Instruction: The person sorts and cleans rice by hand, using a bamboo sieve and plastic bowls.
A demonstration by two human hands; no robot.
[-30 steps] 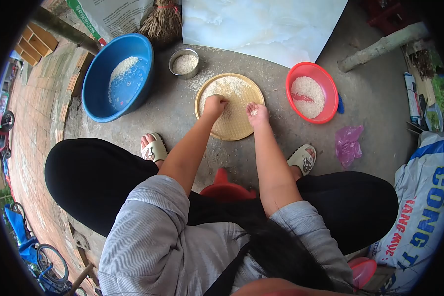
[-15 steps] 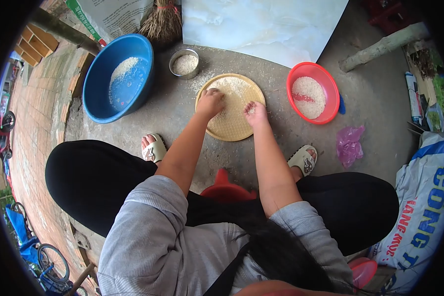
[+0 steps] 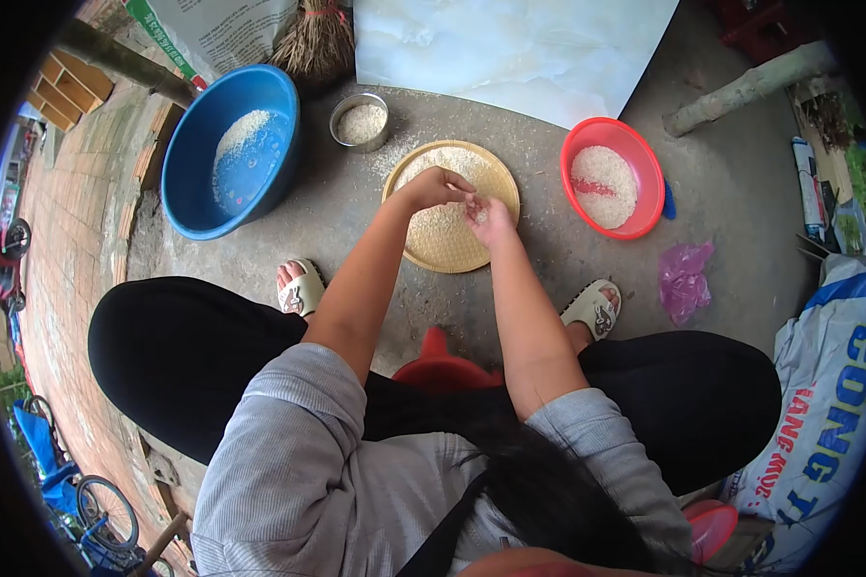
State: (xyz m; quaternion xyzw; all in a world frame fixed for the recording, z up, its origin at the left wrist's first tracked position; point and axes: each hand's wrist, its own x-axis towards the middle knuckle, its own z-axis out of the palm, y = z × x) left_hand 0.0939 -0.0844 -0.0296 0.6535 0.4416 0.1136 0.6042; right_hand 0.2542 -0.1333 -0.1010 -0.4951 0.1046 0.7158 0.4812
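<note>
A round woven bamboo tray (image 3: 449, 252) lies on the ground in front of me, with white rice grains (image 3: 457, 159) spread across it. My left hand (image 3: 435, 188) is over the middle of the tray, thumb and fingers brought together in a pinch at my right hand's fingers; anything in the pinch is too small to make out. My right hand (image 3: 491, 220), palm up and cupped, holds some rice grains above the tray's right side.
On the left stands a blue basin (image 3: 185, 197) with rice, and behind the tray a metal bowl (image 3: 361, 144) of rice. A red basin (image 3: 652, 183) with rice is on the right, near a crumpled pink plastic bag (image 3: 683, 281). A straw broom (image 3: 315, 48) is at the back.
My left hand has lifted off the rice on the tray and moved right to meet my right hand. The right hand has turned its cupped palm slightly towards it.
</note>
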